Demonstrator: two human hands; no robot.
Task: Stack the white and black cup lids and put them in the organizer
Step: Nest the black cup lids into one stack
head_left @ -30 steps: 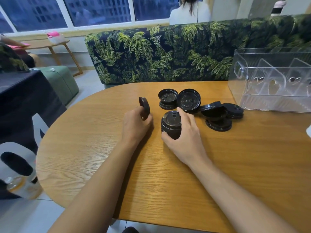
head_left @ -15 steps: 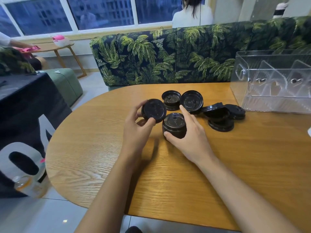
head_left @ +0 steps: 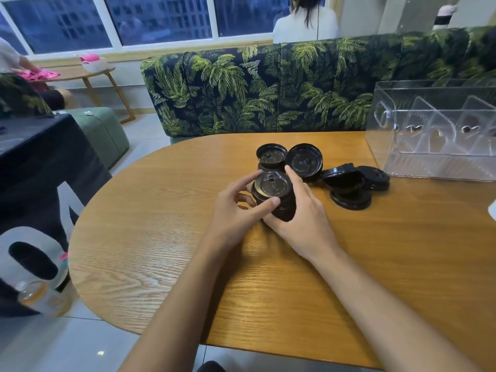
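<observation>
A stack of black cup lids (head_left: 273, 194) stands on the wooden table (head_left: 161, 237), held from both sides. My left hand (head_left: 236, 210) grips its left side with the thumb across the front. My right hand (head_left: 303, 218) wraps its right side, index finger along the top rim. Behind the stack lie two black lids (head_left: 271, 157), (head_left: 304, 161). To the right sits a loose pile of black lids (head_left: 351, 186). The clear plastic organizer (head_left: 434, 130) with dividers stands at the table's far right. No white lids are visible.
A palm-print sofa (head_left: 268, 87) runs behind the table, with a person (head_left: 306, 20) seated beyond it. A black-draped table (head_left: 40, 170) and a bottle (head_left: 40, 296) are at the left. A white object (head_left: 493, 208) shows at the right edge.
My left hand carried a single black lid from the left, set it on top of the stack, and now grips the stack together with my right hand.
</observation>
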